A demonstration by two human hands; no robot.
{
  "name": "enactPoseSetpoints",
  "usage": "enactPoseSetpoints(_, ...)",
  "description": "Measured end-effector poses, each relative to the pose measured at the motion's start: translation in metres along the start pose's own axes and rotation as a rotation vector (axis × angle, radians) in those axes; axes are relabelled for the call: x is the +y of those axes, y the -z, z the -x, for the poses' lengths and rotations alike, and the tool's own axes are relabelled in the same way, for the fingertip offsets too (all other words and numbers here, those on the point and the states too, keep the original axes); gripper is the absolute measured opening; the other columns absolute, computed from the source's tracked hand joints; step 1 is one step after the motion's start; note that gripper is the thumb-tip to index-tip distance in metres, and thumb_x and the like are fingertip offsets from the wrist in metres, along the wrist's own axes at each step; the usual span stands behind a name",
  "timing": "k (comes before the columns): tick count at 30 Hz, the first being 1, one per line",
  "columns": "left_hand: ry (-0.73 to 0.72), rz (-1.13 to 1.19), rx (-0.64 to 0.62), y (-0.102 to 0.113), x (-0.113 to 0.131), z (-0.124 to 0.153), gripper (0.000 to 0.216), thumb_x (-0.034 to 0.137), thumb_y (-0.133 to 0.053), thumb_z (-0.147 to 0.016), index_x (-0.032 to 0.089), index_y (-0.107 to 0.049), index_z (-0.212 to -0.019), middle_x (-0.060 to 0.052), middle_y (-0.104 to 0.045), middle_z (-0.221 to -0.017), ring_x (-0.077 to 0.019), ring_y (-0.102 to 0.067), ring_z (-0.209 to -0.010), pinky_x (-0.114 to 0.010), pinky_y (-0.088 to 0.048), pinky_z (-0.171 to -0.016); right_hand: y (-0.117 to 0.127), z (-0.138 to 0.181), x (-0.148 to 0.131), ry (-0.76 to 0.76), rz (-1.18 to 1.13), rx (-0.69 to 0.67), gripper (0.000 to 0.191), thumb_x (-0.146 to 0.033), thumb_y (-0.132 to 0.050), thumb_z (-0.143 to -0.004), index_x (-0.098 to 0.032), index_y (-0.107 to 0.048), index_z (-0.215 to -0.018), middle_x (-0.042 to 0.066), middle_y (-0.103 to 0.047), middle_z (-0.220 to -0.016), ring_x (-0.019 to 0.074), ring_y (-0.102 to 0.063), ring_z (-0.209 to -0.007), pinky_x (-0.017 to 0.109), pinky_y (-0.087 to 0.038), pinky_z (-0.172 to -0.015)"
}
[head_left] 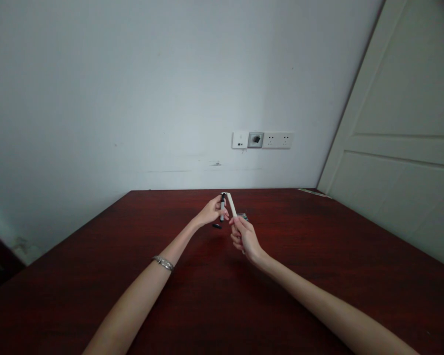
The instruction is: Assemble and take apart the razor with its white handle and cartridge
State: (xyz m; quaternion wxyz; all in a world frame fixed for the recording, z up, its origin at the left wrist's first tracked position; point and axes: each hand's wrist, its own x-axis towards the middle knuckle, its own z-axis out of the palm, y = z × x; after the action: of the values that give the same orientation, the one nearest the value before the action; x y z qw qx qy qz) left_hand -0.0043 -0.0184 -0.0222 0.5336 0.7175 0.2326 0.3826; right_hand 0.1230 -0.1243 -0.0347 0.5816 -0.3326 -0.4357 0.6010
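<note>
My left hand (211, 212) is closed around a slim grey-and-black marker-like stick (222, 208), held upright. My right hand (246, 237) grips the lower end of a long cream-white bar (231, 204), which tilts up and to the left. The bar's top end meets or nearly meets the top of the stick, where a small pale piece shows; I cannot tell whether they are joined. Under my left hand, a small black cap-like piece (216, 226) lies on the table. Partly hidden behind my right hand is a small dark, shiny item (242, 216).
The dark red wooden table (192, 305) stretches to a pale wall (133, 88). Sockets and switches (262, 140) are mounted there. A white panelled door (403, 148) rises along the right side. A thin pale strip (314, 193) lies at the table's far right corner.
</note>
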Motion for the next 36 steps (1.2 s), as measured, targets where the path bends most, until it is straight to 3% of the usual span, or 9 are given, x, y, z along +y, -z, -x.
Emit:
enactPoseSetpoints(4,0.005,-0.007,-0.012,0.000,0.000,0.000,0.028,0.020,-0.064,-0.071,0.016,-0.040,-0.086,0.002,-0.059,-0.065,-0.0119,-0.062,-0.057,-0.023,-0.049,-0.055,0.000,-0.004,-0.004,0.068,-0.013,0.022,0.038,-0.054,-0.059,-0.067,-0.022,-0.042,-0.075,-0.013,-0.025,-0.046,0.0012,-0.014,-0.032,0.015,-0.007,-0.030)
enactPoseSetpoints(10,-0.008,-0.013,0.002,-0.002,0.004,0.000,0.029,0.017,-0.063,-0.071,0.015,-0.043,-0.092,0.002,-0.058,-0.066,-0.0105,-0.061,-0.055,-0.020,-0.047,-0.051,0.002,0.003,0.016,-0.013,0.017,0.016,0.041,-0.058,-0.058,-0.068,-0.021,-0.042,-0.076,-0.013,-0.027,-0.047,0.0015,-0.016,-0.032,0.014,-0.009,-0.029)
enactPoseSetpoints(16,0.011,0.014,-0.015,-0.002,0.001,0.000,0.032,0.020,-0.066,-0.068,0.016,-0.041,-0.087,0.003,-0.056,-0.063,-0.0102,-0.060,-0.055,-0.020,-0.046,-0.051,-0.005,-0.005,0.000,0.084,-0.001,0.024,0.039,-0.056,-0.058,-0.068,-0.022,-0.042,-0.076,-0.013,-0.025,-0.047,0.0013,-0.015,-0.032,0.014,-0.008,-0.030)
enactPoseSetpoints(22,0.010,-0.005,0.027,-0.003,0.007,0.001,0.031,0.017,-0.065,-0.068,0.017,-0.041,-0.088,0.005,-0.054,-0.064,-0.0099,-0.059,-0.055,-0.019,-0.045,-0.050,-0.002,0.001,0.024,-0.002,0.033,0.019,0.041,-0.059,-0.057,-0.069,-0.021,-0.042,-0.076,-0.012,-0.027,-0.047,0.0017,-0.017,-0.032,0.014,-0.009,-0.029)
enactPoseSetpoints(30,-0.007,0.026,-0.025,-0.004,0.007,0.001,0.030,0.019,-0.065,-0.068,0.015,-0.042,-0.085,0.003,-0.055,-0.065,-0.0090,-0.058,-0.054,-0.020,-0.046,-0.052,-0.010,-0.007,-0.003,0.123,-0.029,0.028,0.040,-0.056,-0.060,-0.068,-0.022,-0.040,-0.073,-0.012,-0.025,-0.047,0.0014,-0.015,-0.033,0.014,-0.009,-0.029)
enactPoseSetpoints(36,-0.012,0.006,-0.013,-0.003,0.004,0.000,0.029,0.014,-0.062,-0.068,0.015,-0.043,-0.090,0.004,-0.056,-0.065,-0.0090,-0.058,-0.054,-0.020,-0.045,-0.050,-0.003,-0.003,0.022,0.065,0.015,0.036,0.040,-0.059,-0.055,-0.071,-0.021,-0.043,-0.076,-0.012,-0.026,-0.047,0.0017,-0.016,-0.032,0.013,-0.010,-0.029)
